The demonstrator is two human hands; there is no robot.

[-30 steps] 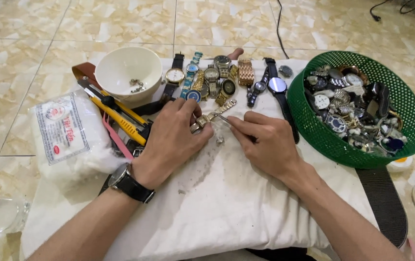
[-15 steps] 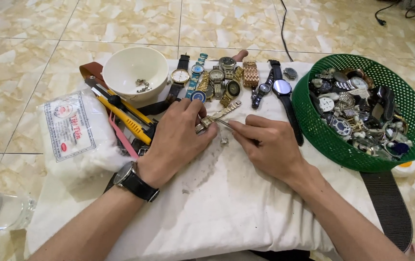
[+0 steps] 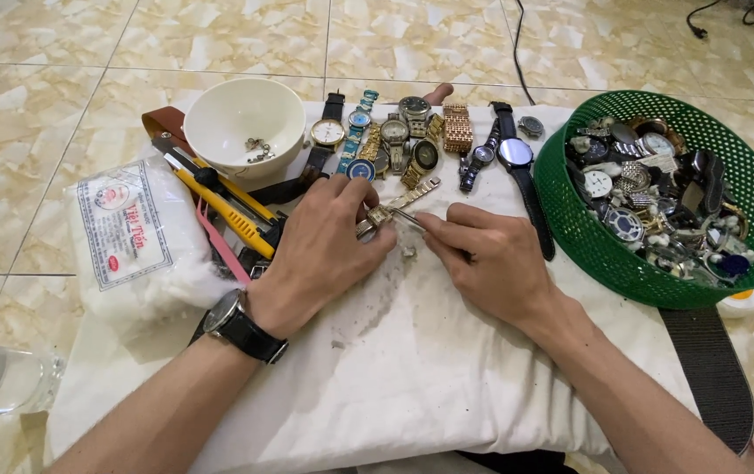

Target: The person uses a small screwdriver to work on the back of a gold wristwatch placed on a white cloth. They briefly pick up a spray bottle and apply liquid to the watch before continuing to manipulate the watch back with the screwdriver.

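Left fingers (image 3: 368,215) pinch a metal watch band (image 3: 399,204) just above the white cloth (image 3: 412,369); right fingers (image 3: 438,230) are pressed together round a thin tool (image 3: 407,217) whose tip meets the band. The left hand (image 3: 324,250) and right hand (image 3: 491,263) sit close together mid-cloth. Behind them lies a row of watches (image 3: 412,140), a white bowl (image 3: 245,123) at the left, a green basket (image 3: 570,211) of watches at the right.

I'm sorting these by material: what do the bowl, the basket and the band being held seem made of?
Bowl: likely ceramic or melamine, glossy white. Basket: green plastic, moulded mesh wall. Watch band in left hand: metal, shiny linked segments. Right hand holds a thin metal tool.
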